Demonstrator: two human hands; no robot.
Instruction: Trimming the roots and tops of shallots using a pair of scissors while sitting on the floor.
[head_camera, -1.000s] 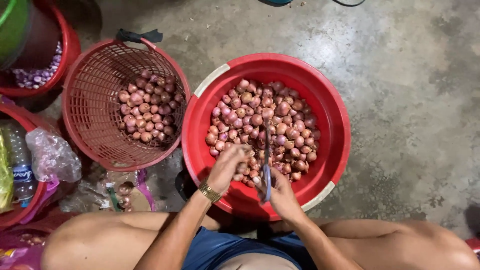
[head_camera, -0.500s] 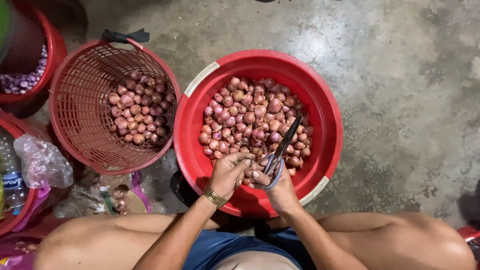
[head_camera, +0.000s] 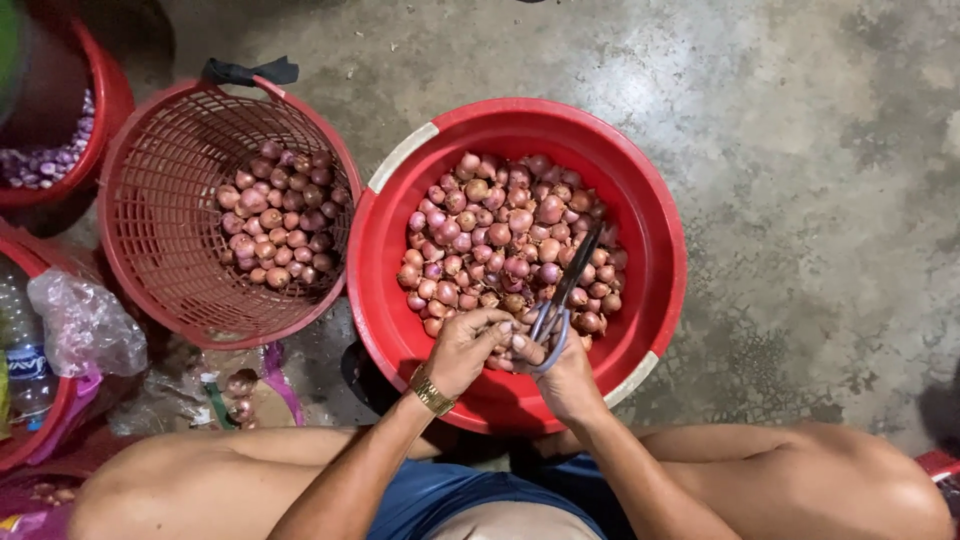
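Note:
A red plastic basin (head_camera: 660, 210) in front of me holds several small pink-brown shallots (head_camera: 500, 230). My right hand (head_camera: 560, 370) grips grey-handled scissors (head_camera: 565, 290) whose dark blades point up and to the right over the shallots. My left hand (head_camera: 465, 345), with a gold watch at the wrist, is closed on one shallot right beside the scissor handles. Both hands hover over the basin's near side, touching each other.
A red mesh basket (head_camera: 160, 220) with more shallots (head_camera: 280, 220) stands to the left. Another red tub (head_camera: 105, 110) sits at the far left top. A plastic bag (head_camera: 85, 325), a bottle (head_camera: 25, 365) and scraps lie at lower left. Grey concrete floor (head_camera: 800, 150) spreads right.
The scissors swung from pointing straight up to leaning right. My left hand pulled back from the pile toward the scissor handles, closed on a shallot.

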